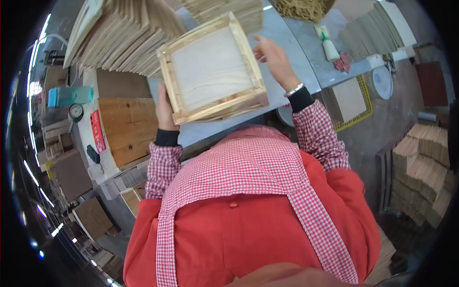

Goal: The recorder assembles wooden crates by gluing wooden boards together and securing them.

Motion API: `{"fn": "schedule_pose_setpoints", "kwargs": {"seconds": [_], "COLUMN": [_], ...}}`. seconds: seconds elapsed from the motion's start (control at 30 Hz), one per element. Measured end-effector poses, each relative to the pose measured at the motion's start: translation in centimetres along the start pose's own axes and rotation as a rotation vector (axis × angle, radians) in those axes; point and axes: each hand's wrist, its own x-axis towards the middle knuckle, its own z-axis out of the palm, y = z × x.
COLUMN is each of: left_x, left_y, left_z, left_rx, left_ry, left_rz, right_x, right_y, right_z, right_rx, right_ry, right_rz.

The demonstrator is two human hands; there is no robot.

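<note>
A square, shallow wooden box (212,70) with a pale panel inside its light wood rim is tilted above the blue-grey table (205,131). My left hand (165,109) grips its left side near the lower corner; some of the fingers are hidden by the wood. Beside the right rim, my right hand (275,60) is raised with its fingers loosely bent and apart, and nothing shows in it. A thin gap seems to lie between those fingertips and the rim.
Stacked thin wooden pieces (129,40) stand behind the box at the left, with more grey boards (373,33) at the far right. A white squeeze bottle (330,49) and a pink cloth (342,62) lie to the right. At the left are a teal bottle (71,96) and brown board (126,128).
</note>
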Motion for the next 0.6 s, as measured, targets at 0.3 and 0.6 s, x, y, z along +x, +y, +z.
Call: {"fn": "schedule_pose_setpoints", "kwargs": {"seconds": [0.3,0.6], "left_x": [0.2,-1.1], "left_y": [-12.1,-5.6], "left_z": [-8.2,3.4], "left_rx": [-0.427,0.145], "left_ry": [-0.776,-0.693], "left_rz": [-0.208,-0.3], "right_x": [-14.0,-29.3], "right_y": [6.6,15.4], "right_z": [0.1,-12.8], "right_rx": [-0.009,0.582], "right_ry": [0.019,0.316], "right_rz": [0.774,0.363]}}
